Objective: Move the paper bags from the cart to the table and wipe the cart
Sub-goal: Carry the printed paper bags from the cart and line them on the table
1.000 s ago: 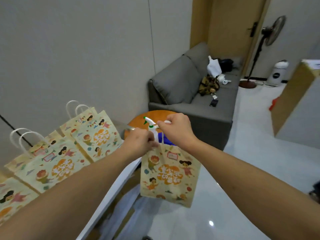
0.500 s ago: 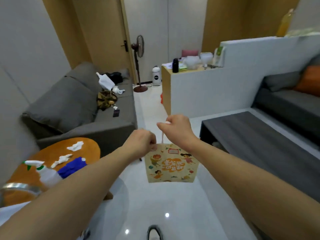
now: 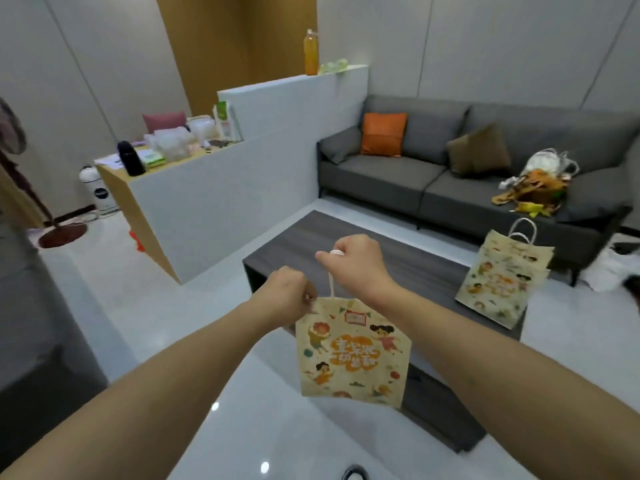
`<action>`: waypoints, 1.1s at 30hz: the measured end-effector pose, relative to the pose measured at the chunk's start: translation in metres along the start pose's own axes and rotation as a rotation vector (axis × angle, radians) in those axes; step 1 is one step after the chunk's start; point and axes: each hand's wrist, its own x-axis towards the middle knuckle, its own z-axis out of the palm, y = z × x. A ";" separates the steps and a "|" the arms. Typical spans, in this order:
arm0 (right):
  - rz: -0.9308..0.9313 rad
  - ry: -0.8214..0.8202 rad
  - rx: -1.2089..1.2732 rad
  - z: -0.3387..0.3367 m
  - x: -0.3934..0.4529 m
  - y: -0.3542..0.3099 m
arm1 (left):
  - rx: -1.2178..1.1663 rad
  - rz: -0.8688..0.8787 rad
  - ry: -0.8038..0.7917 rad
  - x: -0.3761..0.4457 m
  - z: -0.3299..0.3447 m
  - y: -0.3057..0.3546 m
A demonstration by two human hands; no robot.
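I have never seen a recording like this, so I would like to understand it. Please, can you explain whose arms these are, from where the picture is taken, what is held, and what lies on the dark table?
There is no machine here. The two bare arms belong to a person who wears a wide-angle camera on the head; it looks forward and down, so you see the arms as the person sees them.

The left hand pinches the top edge of a printed paper bag. The right hand grips the bag's white handle. The bag hangs in the air between the hands, in front of the near end of a low dark table.

On the table's far right part lies a small pile of the same printed bags, with one white handle sticking up. Behind the table stands a grey sofa with cushions.
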 end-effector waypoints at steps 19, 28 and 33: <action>0.420 0.371 -0.138 -0.163 0.130 0.183 | -0.072 0.475 -0.239 0.308 0.064 0.164; 0.543 0.387 -0.259 -0.207 0.164 0.273 | -0.095 0.493 -0.413 0.382 0.109 0.214; 0.602 0.303 -0.319 -0.220 0.185 0.336 | -0.022 0.442 -0.455 0.423 0.133 0.236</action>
